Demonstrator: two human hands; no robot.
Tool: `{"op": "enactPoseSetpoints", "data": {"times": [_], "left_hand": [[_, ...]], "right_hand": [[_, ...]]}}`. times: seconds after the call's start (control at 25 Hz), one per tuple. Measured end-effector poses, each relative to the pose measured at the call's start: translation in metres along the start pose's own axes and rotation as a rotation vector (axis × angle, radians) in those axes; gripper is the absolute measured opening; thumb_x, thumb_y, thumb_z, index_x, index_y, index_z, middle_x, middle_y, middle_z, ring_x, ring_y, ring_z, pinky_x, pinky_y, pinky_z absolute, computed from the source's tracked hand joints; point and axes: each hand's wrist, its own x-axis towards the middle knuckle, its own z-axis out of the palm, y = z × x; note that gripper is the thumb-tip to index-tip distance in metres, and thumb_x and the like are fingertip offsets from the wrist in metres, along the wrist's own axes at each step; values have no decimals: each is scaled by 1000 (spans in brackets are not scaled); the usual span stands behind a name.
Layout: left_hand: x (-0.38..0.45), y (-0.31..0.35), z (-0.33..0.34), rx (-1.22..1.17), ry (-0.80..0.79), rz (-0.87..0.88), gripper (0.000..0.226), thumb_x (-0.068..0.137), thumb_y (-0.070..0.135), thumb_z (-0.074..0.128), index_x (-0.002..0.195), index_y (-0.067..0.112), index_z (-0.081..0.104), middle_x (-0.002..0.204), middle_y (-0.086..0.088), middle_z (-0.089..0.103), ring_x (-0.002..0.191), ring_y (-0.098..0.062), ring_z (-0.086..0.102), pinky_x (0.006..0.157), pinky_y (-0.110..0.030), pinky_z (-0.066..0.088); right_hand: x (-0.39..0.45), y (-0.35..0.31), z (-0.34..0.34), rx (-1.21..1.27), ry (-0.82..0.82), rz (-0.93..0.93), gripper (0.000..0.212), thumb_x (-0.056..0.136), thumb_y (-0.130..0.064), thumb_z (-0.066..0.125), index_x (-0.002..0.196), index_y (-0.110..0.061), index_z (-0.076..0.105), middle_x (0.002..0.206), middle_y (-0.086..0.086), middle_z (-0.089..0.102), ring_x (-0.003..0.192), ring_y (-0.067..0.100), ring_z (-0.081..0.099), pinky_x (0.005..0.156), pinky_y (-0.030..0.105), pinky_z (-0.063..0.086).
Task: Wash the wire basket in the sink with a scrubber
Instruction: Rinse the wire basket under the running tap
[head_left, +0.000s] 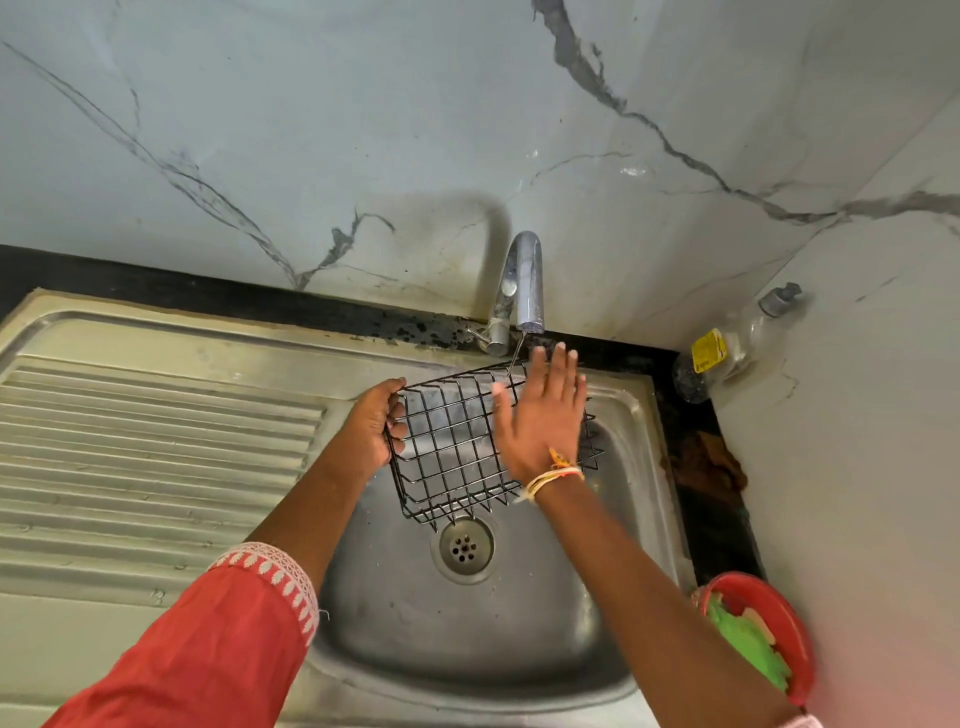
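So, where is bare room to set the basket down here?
The ribbed drainboard left of the sink is free, as is the sink floor near the drain. The right edge is crowded: bottle, brown cloth, red bowl.

The head camera looks steeply down, close over the sink (519, 649), facing the marble wall (363, 130).

Count: one wire basket (452, 441); two hands, left hand (376, 423) and right hand (540, 415); one sink (519, 613) with one drain (464, 545); one tap (522, 283); one clear bottle (737, 343); one red bowl (779, 618); one brown cloth (706, 462).
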Motion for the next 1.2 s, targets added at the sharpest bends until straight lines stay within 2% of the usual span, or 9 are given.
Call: {"op": "enactPoseSetpoints", "data": {"times": [0.16,0.28,0.44,0.52,0.68,0.8,0.92,1.08,1.2], "left_hand": [[-3,-5,10,19,-37,16,35,89,32,58,58,21,47,40,7,44,36,-10,40,40,-19,29],[-5,-1,1,16,-30,-23,48,91,32,55,46,22,43,35,8,36,28,-9,30,41,-17,21],[3,4,-13,-2,23,6,53,91,28,57,44,22,35,34,7,30,28,-9,20,43,-14,15],[7,1,-12,-4,15,16,53,91,27,57,42,21,36,34,7,30,27,-9,20,41,-12,16],[16,-11,-1,-16,18,15,34,82,33,63,54,22,47,46,4,42,36,-11,33,39,-20,29],[12,-11,-1,16,22,37,20,76,36,67,68,21,58,63,1,53,50,-14,43,51,-27,37],[5,-4,-2,21,10,16,33,86,32,63,59,22,46,45,6,42,38,-10,31,40,-20,28],[-5,8,-4,107,-66,26,43,92,27,58,56,22,35,39,7,37,28,-7,24,33,-13,17],[-3,13,-13,140,-123,91,35,91,22,62,58,21,48,42,7,43,28,-6,29,33,-13,21]], "right_hand": [[-51,-60,7,24,-110,-358,75,95,-59,13,153,-11,9,160,10,-4,146,29,-12,117,52,-5],[-20,-28,2,-59,-49,-449,58,98,-54,16,151,-30,12,160,0,8,148,24,-3,116,58,-3],[18,43,1,-10,-35,113,73,89,-61,-4,153,-28,10,161,4,3,147,23,-5,115,59,-4],[11,36,5,17,-70,184,80,87,-64,-5,153,-19,4,160,14,2,147,28,-6,116,58,-4],[-37,-35,11,44,-109,-247,76,93,-61,2,153,-15,-1,159,13,-10,146,31,-13,115,54,-8],[-48,-51,12,74,-123,-375,70,96,-57,14,153,-15,12,161,7,2,148,23,-6,116,53,-7],[-26,-20,4,50,-65,-514,53,99,-46,21,150,-31,25,158,-5,22,146,14,13,115,59,5],[1,21,0,232,17,-122,60,95,-52,19,150,-27,25,157,1,24,145,17,19,117,52,10],[23,50,-11,215,-118,-1,66,88,-63,31,136,-23,52,143,5,49,132,24,43,112,48,29]]}}
